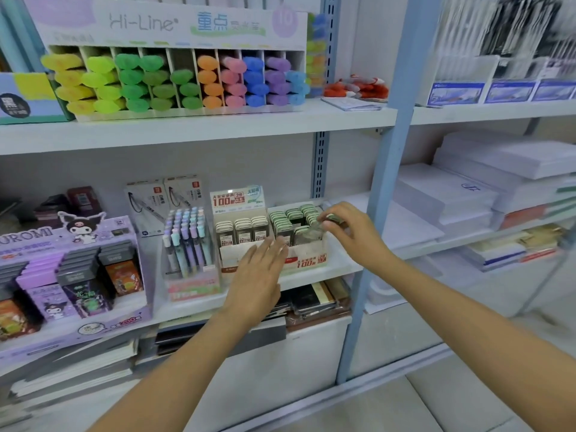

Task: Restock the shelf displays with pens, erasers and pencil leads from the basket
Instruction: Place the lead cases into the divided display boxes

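White shelf (pixel 187 132), two tiers visible. At 11 o'clock, card "Hi-Line" highlighter display (pixel 174 26), ten slots. Centre, two cardboard boxes printed "100": left lead box (pixel 232 255), three cases in its front row; right lead box (pixel 311 257). Left hand (pixel 258 269) flat before them, grip apart. Right hand (pixel 352 235), at its 2 o'clock, grip pinched on one lead case (pixel 333 218) above the right lead box.

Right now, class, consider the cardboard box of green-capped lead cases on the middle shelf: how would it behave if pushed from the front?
Likely it slides rather than tips: the cardboard box sits low and wide on a smooth shelf. Its thin front wall may flex. The lead cases inside stand upright and could topple where a gap shows.
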Demonstrator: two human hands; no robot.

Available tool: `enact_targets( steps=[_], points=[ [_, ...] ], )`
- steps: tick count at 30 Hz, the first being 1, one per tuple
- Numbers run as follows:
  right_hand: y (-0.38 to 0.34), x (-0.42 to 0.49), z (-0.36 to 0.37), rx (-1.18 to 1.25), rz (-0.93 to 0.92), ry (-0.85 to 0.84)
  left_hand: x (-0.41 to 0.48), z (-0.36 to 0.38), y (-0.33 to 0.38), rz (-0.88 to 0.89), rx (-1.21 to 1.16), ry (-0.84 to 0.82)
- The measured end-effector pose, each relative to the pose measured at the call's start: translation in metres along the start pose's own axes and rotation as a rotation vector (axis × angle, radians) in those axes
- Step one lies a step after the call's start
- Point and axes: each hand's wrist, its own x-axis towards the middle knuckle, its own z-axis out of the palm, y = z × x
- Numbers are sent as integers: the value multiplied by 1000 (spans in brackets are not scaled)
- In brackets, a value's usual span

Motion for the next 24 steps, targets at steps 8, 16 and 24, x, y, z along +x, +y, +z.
enact_targets(
  steps=[8, 16, 24],
  points=[
    [3, 22, 7, -274, -166, -130, 0, 15, -2, -17, 108, -111],
    [2, 21, 31, -220, -17, -4, -2, 23, -3, -20, 72, -57],
    [13, 17, 43, -327, -125, 26, -1, 24, -2, -27, 85, -49]
  ],
)
